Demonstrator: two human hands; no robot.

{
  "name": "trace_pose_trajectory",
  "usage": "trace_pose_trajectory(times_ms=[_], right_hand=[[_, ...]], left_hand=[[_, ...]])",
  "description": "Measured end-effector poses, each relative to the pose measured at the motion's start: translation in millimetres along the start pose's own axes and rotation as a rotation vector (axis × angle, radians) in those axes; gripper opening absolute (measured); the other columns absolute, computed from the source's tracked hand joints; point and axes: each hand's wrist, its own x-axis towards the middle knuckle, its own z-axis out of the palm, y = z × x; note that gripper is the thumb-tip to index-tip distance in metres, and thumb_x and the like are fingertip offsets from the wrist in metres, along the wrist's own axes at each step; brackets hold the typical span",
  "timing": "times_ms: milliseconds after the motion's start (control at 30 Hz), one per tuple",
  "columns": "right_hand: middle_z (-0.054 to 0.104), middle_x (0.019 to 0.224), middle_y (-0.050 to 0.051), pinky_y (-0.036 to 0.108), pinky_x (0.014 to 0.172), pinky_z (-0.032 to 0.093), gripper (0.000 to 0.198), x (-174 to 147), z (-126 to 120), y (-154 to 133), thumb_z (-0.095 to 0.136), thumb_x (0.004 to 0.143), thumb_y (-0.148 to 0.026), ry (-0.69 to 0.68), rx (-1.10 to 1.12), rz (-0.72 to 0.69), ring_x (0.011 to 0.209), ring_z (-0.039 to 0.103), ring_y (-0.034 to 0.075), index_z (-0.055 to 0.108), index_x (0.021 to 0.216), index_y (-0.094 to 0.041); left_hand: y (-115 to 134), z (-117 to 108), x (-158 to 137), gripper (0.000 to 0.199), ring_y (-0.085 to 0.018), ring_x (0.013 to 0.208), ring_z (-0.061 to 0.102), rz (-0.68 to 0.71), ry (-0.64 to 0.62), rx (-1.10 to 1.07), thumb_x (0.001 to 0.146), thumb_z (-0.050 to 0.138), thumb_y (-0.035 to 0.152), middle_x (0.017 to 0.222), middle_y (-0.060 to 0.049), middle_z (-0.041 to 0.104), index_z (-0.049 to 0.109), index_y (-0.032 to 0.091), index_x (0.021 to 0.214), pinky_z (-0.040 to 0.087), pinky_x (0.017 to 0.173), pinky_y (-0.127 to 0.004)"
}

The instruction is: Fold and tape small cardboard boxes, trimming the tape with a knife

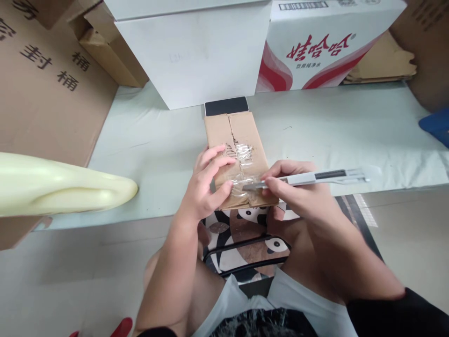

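A small brown cardboard box point(242, 128) lies at the front edge of the table, with creased clear tape point(245, 154) across its top seam. My left hand point(206, 182) rests on the box's left side, fingers spread over the top and the thumb near the tape. In my right hand point(298, 187) is a white utility knife point(301, 179), held like a pen between thumb and fingers. Its blade points left and lies at the taped seam near the box's close end; whether it has cut in I cannot tell.
Behind the box lies a flat dark-topped device point(226, 106), against a large white box point(199, 56). A white and red carton point(315, 51) stands beside it. A pale yellow rounded object point(70, 187) juts in from the left. Something blue point(437, 126) sits far right on the covered table point(351, 126).
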Motion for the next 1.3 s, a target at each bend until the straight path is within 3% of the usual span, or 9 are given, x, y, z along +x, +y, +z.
trace_pose_trajectory(times_ms=[133, 200, 600, 867, 1133, 1300], right_hand=[[0.068, 0.063, 0.001, 0.024, 0.047, 0.044, 0.016, -3, -3, -3, 0.072, 0.079, -0.033, 0.237, -0.09, -0.122, 0.054, 0.06, 0.012, 0.065, 0.072, -0.021], [0.068, 0.064, 0.001, 0.024, 0.048, 0.043, 0.013, -5, -3, -5, 0.071, 0.079, -0.032, 0.285, -0.149, -0.118, 0.056, 0.06, 0.013, 0.066, 0.074, -0.021], [0.063, 0.059, -0.002, 0.025, 0.05, 0.039, 0.013, -14, 7, -1, 0.063, 0.09, -0.034, 0.119, -0.458, -0.255, 0.05, 0.056, 0.011, 0.062, 0.084, -0.023], [0.064, 0.058, -0.002, 0.023, 0.049, 0.04, 0.013, -12, 11, -5, 0.057, 0.089, -0.024, 0.149, -0.556, -0.325, 0.047, 0.056, 0.01, 0.07, 0.088, -0.02], [0.066, 0.059, -0.003, 0.02, 0.047, 0.04, 0.014, -13, 16, 8, 0.058, 0.088, -0.022, 0.268, -0.636, -0.498, 0.043, 0.052, 0.007, 0.072, 0.087, -0.019], [0.068, 0.061, -0.001, 0.019, 0.047, 0.042, 0.015, -13, 19, 3, 0.056, 0.088, -0.017, 0.256, -0.74, -0.588, 0.044, 0.054, 0.007, 0.07, 0.082, -0.018]], left_hand=[[-1, 0, 0, 0.04, -0.032, 0.148, 0.044, -0.001, 0.005, -0.01, 0.095, 0.053, 0.052, 0.153, -0.01, 0.051, 0.063, 0.029, 0.126, 0.032, 0.127, -0.059], [-1, 0, 0, 0.039, -0.031, 0.148, 0.043, -0.002, 0.0, -0.01, 0.096, 0.053, 0.051, 0.154, -0.01, 0.051, 0.063, 0.029, 0.126, 0.032, 0.127, -0.058], [14, 13, -1, 0.041, -0.032, 0.147, 0.045, -0.074, 0.086, -0.003, 0.097, 0.052, 0.055, 0.154, -0.011, 0.05, 0.063, 0.027, 0.125, 0.036, 0.124, -0.056], [11, 13, -2, 0.037, -0.032, 0.147, 0.045, -0.035, 0.091, -0.007, 0.097, 0.054, 0.049, 0.154, -0.012, 0.05, 0.062, 0.027, 0.126, 0.037, 0.123, -0.055], [11, 14, -2, 0.036, -0.031, 0.148, 0.044, -0.03, 0.092, -0.003, 0.097, 0.054, 0.047, 0.154, -0.012, 0.05, 0.061, 0.027, 0.126, 0.035, 0.125, -0.055], [12, 12, -1, 0.036, -0.031, 0.147, 0.045, -0.036, 0.077, -0.003, 0.096, 0.055, 0.046, 0.154, -0.012, 0.05, 0.062, 0.026, 0.126, 0.033, 0.126, -0.056]])
